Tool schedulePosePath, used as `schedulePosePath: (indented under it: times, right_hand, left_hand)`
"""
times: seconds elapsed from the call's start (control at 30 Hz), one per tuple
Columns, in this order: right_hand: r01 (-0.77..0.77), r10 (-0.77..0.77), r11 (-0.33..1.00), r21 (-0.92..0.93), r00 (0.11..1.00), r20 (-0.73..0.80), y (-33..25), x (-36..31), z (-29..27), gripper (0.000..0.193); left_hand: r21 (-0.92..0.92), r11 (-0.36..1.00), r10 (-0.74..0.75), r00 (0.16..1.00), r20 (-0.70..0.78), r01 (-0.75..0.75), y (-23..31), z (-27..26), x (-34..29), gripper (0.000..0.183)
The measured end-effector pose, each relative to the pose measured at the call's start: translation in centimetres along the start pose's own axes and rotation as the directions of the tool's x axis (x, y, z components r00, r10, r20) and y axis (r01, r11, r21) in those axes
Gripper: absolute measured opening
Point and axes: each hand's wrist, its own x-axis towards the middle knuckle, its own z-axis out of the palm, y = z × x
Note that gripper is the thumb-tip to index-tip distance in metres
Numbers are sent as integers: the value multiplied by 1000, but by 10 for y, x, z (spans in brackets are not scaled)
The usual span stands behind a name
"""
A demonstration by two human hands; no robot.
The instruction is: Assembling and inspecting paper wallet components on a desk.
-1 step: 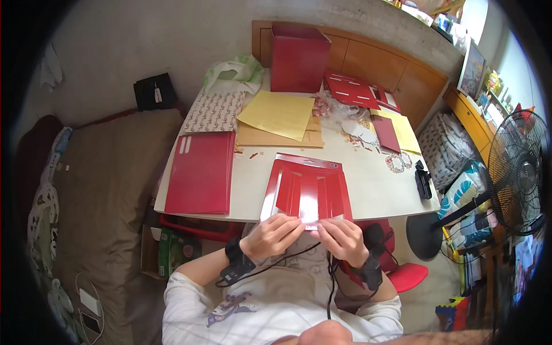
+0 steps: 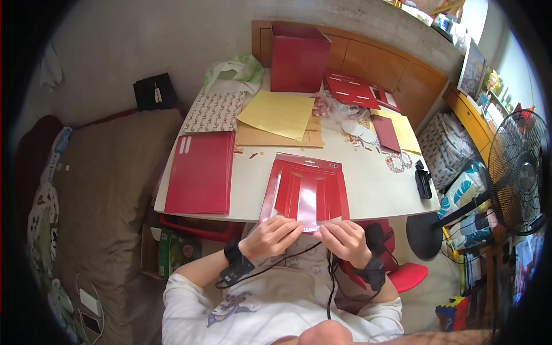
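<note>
A glossy red cardboard package (image 2: 309, 190) with a hanging slot in its far flap lies at the table's near edge. Long cut-out or folded panels run down its middle, and a pale strip shines between them. My left hand (image 2: 272, 236) pinches its near edge, fingers bent and thumb hidden beneath. Close by on the right, my right hand (image 2: 344, 240) grips the same edge with its fingers curled. A narrow pale end flap shows between the two hands. Dark bands with cables sit on both wrists.
Flat dark-red boards (image 2: 199, 172) lie on the white table (image 2: 253, 190) at left. Beyond are a yellow sheet (image 2: 279, 115), a patterned box (image 2: 213, 112) and an upright red box (image 2: 299, 60). Scraps litter the right; a black tool (image 2: 424, 181) lies near the fan (image 2: 520, 172).
The package's near end has tilted very slightly, so the glare on its middle strip has shifted. Both hands keep their hold in almost the same place.
</note>
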Motion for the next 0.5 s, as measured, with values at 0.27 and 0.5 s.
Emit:
schedulePosePath:
  times: [0.27, 0.5]
  right_hand:
    - [-441, 439, 897, -34, 878, 192, 32, -31, -18, 10]
    - [-648, 592, 720, 249, 760, 268, 85, -22, 17, 13]
  left_hand:
    - [5, 1000, -31, 997, 72, 31, -12, -7, -22, 16]
    - [82, 914, -400, 916, 10, 398, -27, -20, 4, 22]
